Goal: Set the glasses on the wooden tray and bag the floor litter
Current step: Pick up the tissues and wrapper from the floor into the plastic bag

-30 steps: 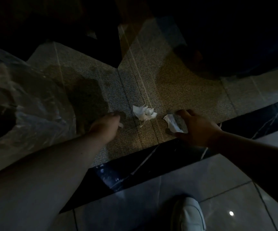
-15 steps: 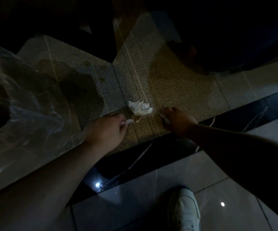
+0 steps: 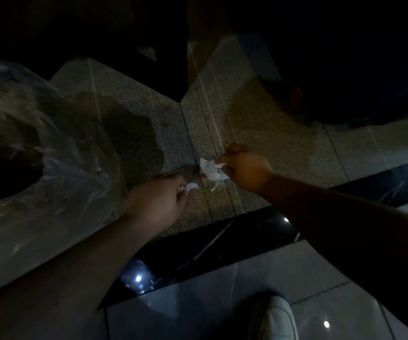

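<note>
The scene is dim. My right hand [image 3: 246,168] is closed on a crumpled white tissue [image 3: 210,169] lying on the speckled carpet [image 3: 259,128]. My left hand [image 3: 157,201] sits just left of it, fingers closed around a small white scrap [image 3: 191,186] that pokes out at the fingertips. A large clear plastic bag [image 3: 38,153] with a dark open mouth fills the left side, close to my left forearm. No glasses or wooden tray are visible.
A glossy black marble strip [image 3: 222,244] borders the carpet, with grey floor tiles [image 3: 198,307] nearer me. My white shoe [image 3: 275,320] stands on the tiles at the bottom. Dark furniture shapes loom at the top and upper right.
My right hand picked up the flat white piece, then moved left and closed on the crumpled tissue. My left hand closed on a small scrap and stayed beside it.
</note>
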